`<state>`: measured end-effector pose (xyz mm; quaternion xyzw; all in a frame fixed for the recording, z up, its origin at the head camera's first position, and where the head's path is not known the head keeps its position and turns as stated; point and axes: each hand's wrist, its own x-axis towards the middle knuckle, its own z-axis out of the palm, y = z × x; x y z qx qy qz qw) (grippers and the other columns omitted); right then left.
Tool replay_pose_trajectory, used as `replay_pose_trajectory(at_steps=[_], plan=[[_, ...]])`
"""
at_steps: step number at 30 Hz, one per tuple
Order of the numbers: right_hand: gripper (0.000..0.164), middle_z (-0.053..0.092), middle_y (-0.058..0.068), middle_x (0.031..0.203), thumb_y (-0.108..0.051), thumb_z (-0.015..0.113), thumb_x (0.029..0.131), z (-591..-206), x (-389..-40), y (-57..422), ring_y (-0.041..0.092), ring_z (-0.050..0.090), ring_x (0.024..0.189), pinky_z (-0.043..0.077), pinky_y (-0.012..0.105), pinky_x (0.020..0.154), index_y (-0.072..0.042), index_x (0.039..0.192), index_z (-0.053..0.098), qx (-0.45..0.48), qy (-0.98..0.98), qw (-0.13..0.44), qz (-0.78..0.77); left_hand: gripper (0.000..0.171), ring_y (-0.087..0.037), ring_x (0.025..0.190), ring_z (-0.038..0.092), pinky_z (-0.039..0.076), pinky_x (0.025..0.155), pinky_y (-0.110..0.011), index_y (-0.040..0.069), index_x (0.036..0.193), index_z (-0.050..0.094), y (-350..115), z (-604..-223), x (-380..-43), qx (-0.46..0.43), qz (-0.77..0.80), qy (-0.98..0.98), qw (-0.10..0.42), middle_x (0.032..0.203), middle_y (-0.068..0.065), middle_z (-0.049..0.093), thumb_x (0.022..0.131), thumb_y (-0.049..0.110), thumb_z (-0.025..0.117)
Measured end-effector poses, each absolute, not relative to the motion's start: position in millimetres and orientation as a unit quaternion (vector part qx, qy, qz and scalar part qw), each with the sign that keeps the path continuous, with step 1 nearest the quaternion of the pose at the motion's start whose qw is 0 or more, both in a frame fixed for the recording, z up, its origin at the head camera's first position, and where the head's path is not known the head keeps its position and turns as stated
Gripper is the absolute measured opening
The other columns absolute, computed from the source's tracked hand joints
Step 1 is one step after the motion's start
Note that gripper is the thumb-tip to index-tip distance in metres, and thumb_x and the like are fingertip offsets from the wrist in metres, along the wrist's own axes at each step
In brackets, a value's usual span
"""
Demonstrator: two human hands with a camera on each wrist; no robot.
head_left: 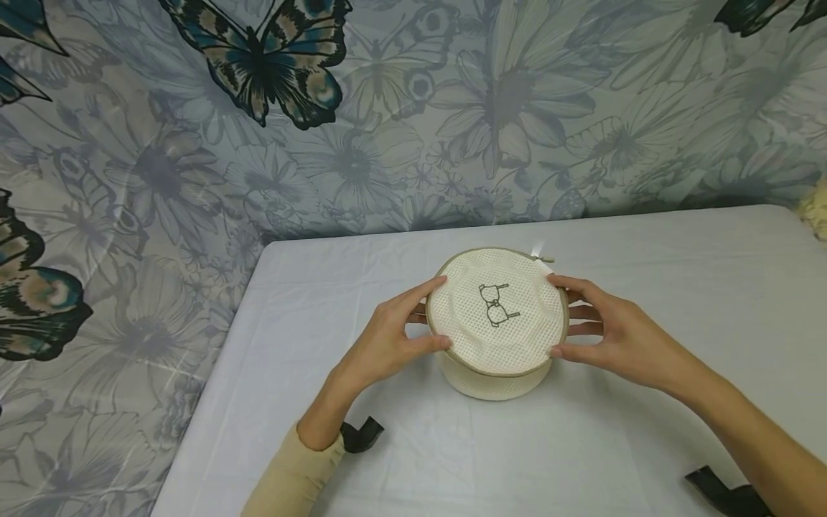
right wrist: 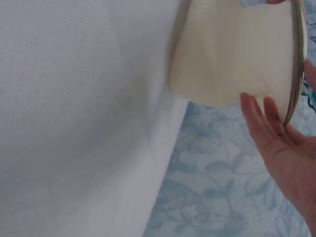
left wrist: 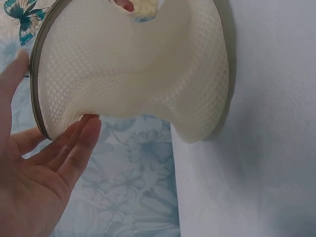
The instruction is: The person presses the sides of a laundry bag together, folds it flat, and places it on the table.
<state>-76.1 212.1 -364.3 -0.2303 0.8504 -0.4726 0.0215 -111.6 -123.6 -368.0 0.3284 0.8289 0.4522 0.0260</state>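
A cream mesh bra-washing bag (head_left: 494,352) stands on the table, its round lid facing up and tilted toward me. The lid carries a dark line drawing of a bra, and a zipper (left wrist: 34,84) runs round its rim. At the bag's left side my left hand (head_left: 394,330) grips the rim, thumb on top and the other fingers against the mesh wall. My right hand (head_left: 610,327) holds the opposite side the same way. The zipper pull (head_left: 545,259) and a small white tag sit at the lid's upper right edge. The wall bends inward in the left wrist view.
A white cloth covers the table (head_left: 678,287). Behind it and to the left hangs a grey-blue curtain (head_left: 362,165) printed with flowers and butterflies. Something pale yellow (head_left: 815,212) shows at the far right edge. Black straps (head_left: 363,435) are on the wrists.
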Motion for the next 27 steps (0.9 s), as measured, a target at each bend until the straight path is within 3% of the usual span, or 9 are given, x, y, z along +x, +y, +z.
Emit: replay_pose_trajectory(at_steps=[7,15,20,23,27], plan=[[0.089,0.051,0.015,0.136,-0.013,0.089,0.074,-366.3,-75.0,212.5,-0.004,0.061,0.104,0.058,0.027,0.081,-0.010,0.148,0.039,-0.228,0.848,0.033,-0.478,0.105,-0.010,0.103,0.065,0.052,0.093,-0.025,0.022,0.156,0.032,-124.8,-370.8,-111.8,0.317,0.441,0.839,0.035,0.142,0.000,0.051,0.070,0.025,0.092],[0.082,0.048,0.017,0.143,-0.015,0.090,0.073,-369.0,-74.1,211.4,-0.007,0.060,0.102,0.059,0.033,0.077,-0.006,0.140,0.043,-0.224,0.858,0.027,-0.462,0.104,-0.009,0.101,0.066,0.052,0.092,-0.025,0.022,0.156,0.033,-126.3,-376.8,-113.6,0.296,0.453,0.840,0.029,0.139,0.002,0.055,0.070,0.024,0.091],[0.088,0.048,0.017,0.141,-0.015,0.090,0.073,-371.2,-74.4,209.3,-0.006,0.061,0.101,0.059,0.033,0.077,-0.006,0.144,0.040,-0.216,0.860,0.028,-0.461,0.106,-0.009,0.102,0.065,0.051,0.093,-0.025,0.022,0.157,0.031,-126.1,-381.5,-115.3,0.306,0.443,0.842,0.029,0.142,0.003,0.052,0.070,0.029,0.091],[0.099,0.048,0.017,0.138,-0.015,0.091,0.072,-372.5,-74.1,208.5,0.000,0.064,0.100,0.059,0.033,0.077,-0.007,0.151,0.033,-0.206,0.863,0.031,-0.459,0.107,-0.009,0.102,0.064,0.052,0.092,-0.024,0.022,0.157,0.030,-124.6,-383.0,-115.3,0.303,0.435,0.847,0.029,0.141,0.003,0.052,0.070,0.030,0.091],[0.107,0.044,0.018,0.144,-0.020,0.091,0.072,-373.6,-74.7,207.0,0.019,0.068,0.101,0.059,0.033,0.077,-0.009,0.157,0.026,-0.197,0.874,0.033,-0.443,0.106,-0.009,0.103,0.064,0.052,0.092,-0.024,0.022,0.157,0.030,-123.3,-384.9,-114.9,0.296,0.432,0.852,0.031,0.141,0.003,0.052,0.071,0.029,0.091]])
